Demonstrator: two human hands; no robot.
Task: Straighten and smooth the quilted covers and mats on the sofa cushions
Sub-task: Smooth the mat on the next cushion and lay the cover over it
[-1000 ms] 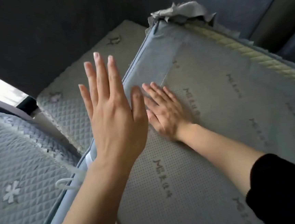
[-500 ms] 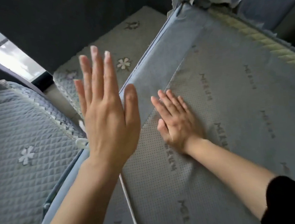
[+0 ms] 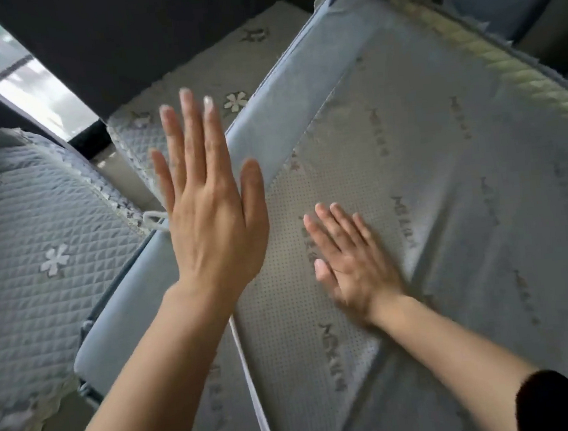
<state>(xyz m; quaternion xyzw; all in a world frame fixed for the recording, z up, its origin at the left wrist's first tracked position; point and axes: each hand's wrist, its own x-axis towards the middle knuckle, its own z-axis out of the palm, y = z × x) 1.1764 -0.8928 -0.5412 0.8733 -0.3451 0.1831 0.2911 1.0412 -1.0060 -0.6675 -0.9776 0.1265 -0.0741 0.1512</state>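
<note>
A large grey-blue mat [image 3: 463,199] lies underside up across the sofa seat, showing a dotted anti-slip backing with printed lettering and a braided cream trim along its far edge. My right hand [image 3: 352,264] presses flat on the dotted backing, fingers straight, slightly blurred. My left hand [image 3: 209,201] is raised above the mat's left border with fingers straight and close together, holding nothing. A fold runs diagonally through the mat to the right of my right wrist.
A quilted grey cover [image 3: 38,254] with white flower embroidery and a scalloped edge lies on the left cushion. Another quilted mat [image 3: 216,80] lies farther back against the dark sofa back [image 3: 130,39]. A white cord loop [image 3: 154,219] hangs at the mat's left edge.
My right hand has slid toward me across the dotted backing. My left hand stays raised and flat. The view has shifted, showing more of the left quilted cover.
</note>
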